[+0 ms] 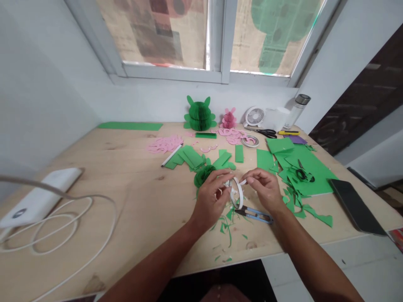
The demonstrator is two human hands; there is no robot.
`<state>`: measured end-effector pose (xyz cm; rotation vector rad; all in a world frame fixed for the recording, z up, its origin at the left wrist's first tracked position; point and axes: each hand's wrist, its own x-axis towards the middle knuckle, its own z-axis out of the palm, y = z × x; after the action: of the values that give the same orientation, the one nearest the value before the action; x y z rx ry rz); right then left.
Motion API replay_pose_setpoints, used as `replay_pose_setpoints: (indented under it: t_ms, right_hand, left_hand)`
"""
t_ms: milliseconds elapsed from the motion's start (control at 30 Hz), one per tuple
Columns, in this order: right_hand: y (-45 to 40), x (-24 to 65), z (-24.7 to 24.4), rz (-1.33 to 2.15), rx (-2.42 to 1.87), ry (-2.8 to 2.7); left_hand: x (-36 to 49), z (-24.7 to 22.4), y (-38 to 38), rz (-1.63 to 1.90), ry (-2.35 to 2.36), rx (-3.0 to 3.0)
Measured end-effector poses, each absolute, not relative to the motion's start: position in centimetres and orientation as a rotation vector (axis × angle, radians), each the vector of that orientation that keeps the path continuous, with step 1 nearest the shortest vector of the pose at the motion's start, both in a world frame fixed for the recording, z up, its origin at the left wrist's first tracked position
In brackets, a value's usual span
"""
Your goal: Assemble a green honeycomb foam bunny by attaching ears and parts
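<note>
While both grip a tape roll (237, 193), left hand (210, 197) and right hand (264, 188) meet (scissors (255, 214) at five o'clock).

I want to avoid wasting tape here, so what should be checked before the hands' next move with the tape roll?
1. Tape roll held by both hands: ok, left hand and right hand are on it.
2. Tape end pulled free: ok, right fingers pinch a white strip.
3. Snips within reach: ok, on the table under the roll.
4. Green paper ball close by: ok, behind the left hand.
5. Tape sticky side: cannot tell.
</note>
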<state>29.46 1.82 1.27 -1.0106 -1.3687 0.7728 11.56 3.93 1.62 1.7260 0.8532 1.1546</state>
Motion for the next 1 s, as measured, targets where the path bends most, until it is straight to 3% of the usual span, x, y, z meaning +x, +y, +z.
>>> replay_pose_setpoints:
  t_ms: [333, 1000]
  right_hand:
    - [1.70, 28.78, 1.85, 0.717, -1.030, -1.441]
    - [1.56, 28.55, 1.97, 0.634, -1.015, -1.665]
  left_hand:
    - [11.94, 1.95, 3.46, 0.941, 0.768, 1.533]
    - [11.78, 2.68, 3.40, 1.019, 0.797, 1.569]
